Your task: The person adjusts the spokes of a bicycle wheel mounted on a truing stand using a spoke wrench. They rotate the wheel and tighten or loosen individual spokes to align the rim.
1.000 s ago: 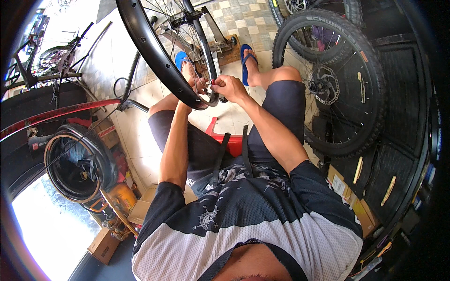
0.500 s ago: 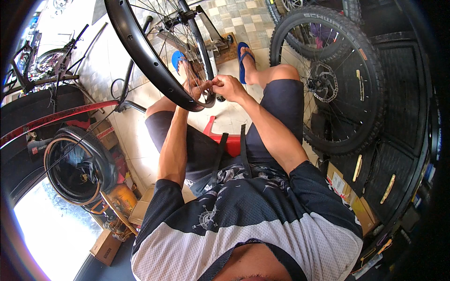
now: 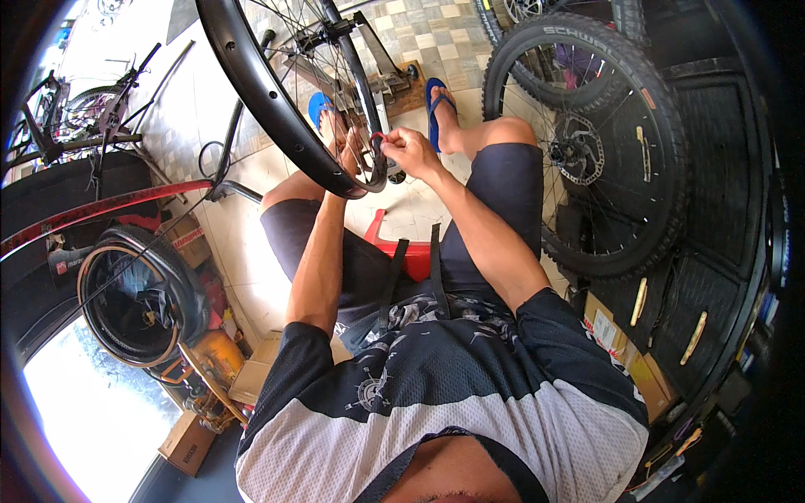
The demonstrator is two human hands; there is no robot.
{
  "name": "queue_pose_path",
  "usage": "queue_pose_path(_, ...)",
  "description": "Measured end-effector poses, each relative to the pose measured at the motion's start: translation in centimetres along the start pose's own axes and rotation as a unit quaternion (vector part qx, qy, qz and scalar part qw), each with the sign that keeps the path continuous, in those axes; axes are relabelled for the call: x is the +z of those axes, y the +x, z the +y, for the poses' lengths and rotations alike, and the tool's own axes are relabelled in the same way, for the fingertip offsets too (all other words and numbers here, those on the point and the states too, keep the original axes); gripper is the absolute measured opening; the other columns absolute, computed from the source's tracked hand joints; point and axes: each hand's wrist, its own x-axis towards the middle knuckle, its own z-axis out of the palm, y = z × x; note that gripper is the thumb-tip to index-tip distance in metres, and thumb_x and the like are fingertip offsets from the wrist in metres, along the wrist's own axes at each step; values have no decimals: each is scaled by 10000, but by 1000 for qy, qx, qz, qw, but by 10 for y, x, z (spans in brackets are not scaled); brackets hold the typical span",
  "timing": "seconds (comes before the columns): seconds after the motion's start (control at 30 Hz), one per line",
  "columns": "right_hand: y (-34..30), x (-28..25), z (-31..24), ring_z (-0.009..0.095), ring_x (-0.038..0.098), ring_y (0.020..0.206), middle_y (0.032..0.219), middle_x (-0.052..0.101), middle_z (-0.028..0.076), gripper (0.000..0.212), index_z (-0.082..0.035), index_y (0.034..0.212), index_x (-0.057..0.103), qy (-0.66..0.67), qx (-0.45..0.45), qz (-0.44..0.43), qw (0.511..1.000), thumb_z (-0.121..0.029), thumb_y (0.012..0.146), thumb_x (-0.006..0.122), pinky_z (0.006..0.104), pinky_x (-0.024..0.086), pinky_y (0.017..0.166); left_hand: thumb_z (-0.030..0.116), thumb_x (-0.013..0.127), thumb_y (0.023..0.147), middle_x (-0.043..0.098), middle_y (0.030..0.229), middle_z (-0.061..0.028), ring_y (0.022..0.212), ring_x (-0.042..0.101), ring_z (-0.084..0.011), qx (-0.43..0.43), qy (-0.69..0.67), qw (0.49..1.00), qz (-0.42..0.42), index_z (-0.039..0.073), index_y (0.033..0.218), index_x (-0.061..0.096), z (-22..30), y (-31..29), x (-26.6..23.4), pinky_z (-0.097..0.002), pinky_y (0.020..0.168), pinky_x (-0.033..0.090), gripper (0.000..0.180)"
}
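Observation:
A bare black bicycle rim [image 3: 277, 117] with spokes and a hub stands upright in a metal truing stand [image 3: 377, 63] on a wooden base. My right hand [image 3: 409, 153] is closed, pinching a small red spoke wrench [image 3: 379, 137] against the inner side of the rim at its near end. On the other side of the spokes, my left hand [image 3: 350, 158] has its fingers bent together among them. The rim and spokes hide part of that hand, so what it grips cannot be made out.
A tyred wheel with a disc rotor [image 3: 579, 151] leans against dark panels on my right. Left of me are a red frame tube [image 3: 109, 214], stacked tyres [image 3: 138, 293] and cardboard boxes [image 3: 187, 440]. Part of a red stool [image 3: 411, 256] shows between my legs.
My hands have drawn slightly apart at the rim, and the red spoke wrench now shows in my right fingers. The rim has turned or shifted a little to the right.

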Motion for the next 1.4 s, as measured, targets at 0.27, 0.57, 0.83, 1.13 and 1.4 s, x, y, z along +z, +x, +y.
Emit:
queue_pose_path(0.27, 2, -6, 5, 201, 719, 798, 886, 747, 127, 314, 6, 960, 670, -74, 16, 40, 996, -289, 869, 730, 328, 549, 715, 370, 651, 993, 705, 818, -34, 606, 609, -83, 56, 52, 997, -5, 35, 967, 658, 13, -23, 4, -234, 471, 463, 336)
queue_pose_path(0.57, -4, 0, -4, 184, 703, 758, 839, 740, 103, 325, -5, 924, 675, -64, 40, -15, 997, -314, 852, 750, 326, 536, 687, 335, 728, 945, 685, 796, -26, 696, 568, -94, -4, -14, 999, -29, 28, 999, 683, 39, -52, -7, -229, 598, 448, 315)
queue_pose_path(0.83, -18, -1, -25, 160, 682, 717, 819, 736, 90, 301, -12, 953, 683, -72, 3, -39, 997, -296, 877, 745, 313, 519, 672, 383, 701, 953, 638, 787, 7, 703, 550, -91, -35, -65, 996, -47, 57, 1013, 692, 33, -41, -18, -235, 641, 450, 332)
queue_pose_path(1.13, -22, -3, -35, 191, 686, 720, 818, 732, 107, 303, -19, 985, 674, -107, -45, -51, 992, -297, 878, 727, 318, 520, 680, 452, 758, 898, 622, 773, 29, 649, 552, -76, -83, 82, 977, -177, 65, 1007, 733, 32, -24, -19, -217, 532, 405, 403)
queue_pose_path(1.4, -20, 0, -25, 156, 667, 720, 852, 737, 103, 246, 1, 1016, 675, -13, -2, -63, 998, -201, 884, 723, 316, 516, 676, 381, 818, 866, 553, 645, 22, 602, 509, -61, -46, 113, 983, -141, 59, 788, 658, 28, -20, -14, -236, 521, 368, 367)
